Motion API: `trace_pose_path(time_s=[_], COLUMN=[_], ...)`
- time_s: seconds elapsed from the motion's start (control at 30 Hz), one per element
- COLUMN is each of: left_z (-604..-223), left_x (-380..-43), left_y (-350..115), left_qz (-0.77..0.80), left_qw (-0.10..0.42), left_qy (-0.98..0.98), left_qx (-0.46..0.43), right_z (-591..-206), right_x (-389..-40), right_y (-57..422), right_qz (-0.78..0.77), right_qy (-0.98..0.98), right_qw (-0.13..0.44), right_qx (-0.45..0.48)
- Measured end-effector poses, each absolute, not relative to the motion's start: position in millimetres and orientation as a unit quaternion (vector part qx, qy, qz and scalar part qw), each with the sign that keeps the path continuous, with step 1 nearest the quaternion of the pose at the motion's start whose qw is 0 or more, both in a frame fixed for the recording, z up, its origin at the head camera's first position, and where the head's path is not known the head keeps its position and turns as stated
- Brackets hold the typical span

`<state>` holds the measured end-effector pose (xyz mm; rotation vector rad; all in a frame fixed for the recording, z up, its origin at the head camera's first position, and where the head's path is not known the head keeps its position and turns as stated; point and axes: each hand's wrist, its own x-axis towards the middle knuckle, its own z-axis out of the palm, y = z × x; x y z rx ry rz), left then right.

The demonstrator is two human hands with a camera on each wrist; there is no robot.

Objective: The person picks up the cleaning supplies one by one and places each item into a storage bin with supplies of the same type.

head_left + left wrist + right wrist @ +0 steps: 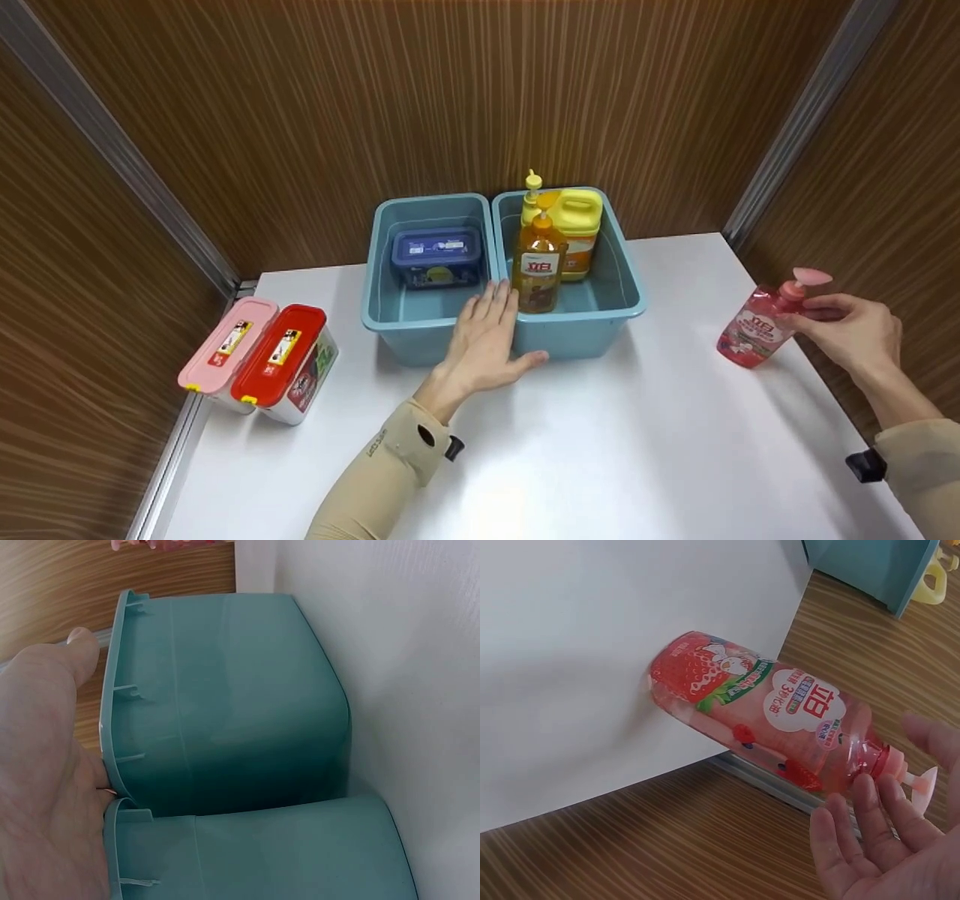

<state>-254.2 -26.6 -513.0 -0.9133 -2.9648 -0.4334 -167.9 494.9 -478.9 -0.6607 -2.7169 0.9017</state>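
My left hand (486, 341) lies with straight fingers over the adjoining front rims of two blue-green bins, its thumb pointing right. The left bin (416, 325) holds a dark blue lidded box (437, 259). In the right bin (577, 319) stand an amber pump bottle (538, 277) and a yellow jug (577, 221), with another yellow pump top (533, 184) behind. At the far right, my right hand (855, 330) is around the neck of a pink pump bottle (742, 694) standing on the table. The right wrist view has its fingertips (866, 791) at the neck, the thumb apart opposite.
Two lidded tubs, one with a pink lid (232, 341) and one with a red lid (281, 356), stand side by side at the table's left. Wood-grain panels (375, 97) enclose the white table (600, 435) at the back and both sides.
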Motion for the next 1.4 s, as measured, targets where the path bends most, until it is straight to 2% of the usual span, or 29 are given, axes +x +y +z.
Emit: trace_pose_path(time_s=[0.33,1.03,1.4], left_z=[-514,-512,-511], left_x=[-255,-256,-256], left_y=[-28,-27,-27], left_qz=[-0.140,-0.129,-0.124], left_qw=[0.002,-0.007,-0.005], left_qy=[-0.946,-0.949,-0.948], left_qx=[-0.291,-0.287,-0.292], right_z=[-483,-497,-500], right_x=[-172,-181,-185], right_y=[502,501,502], right_qz=[0.299,0.333,0.339], right_qy=[-0.919,-0.917,-0.916], right_qw=[0.083,0.027,0.025], right_qx=[-0.245,-0.218,-0.213])
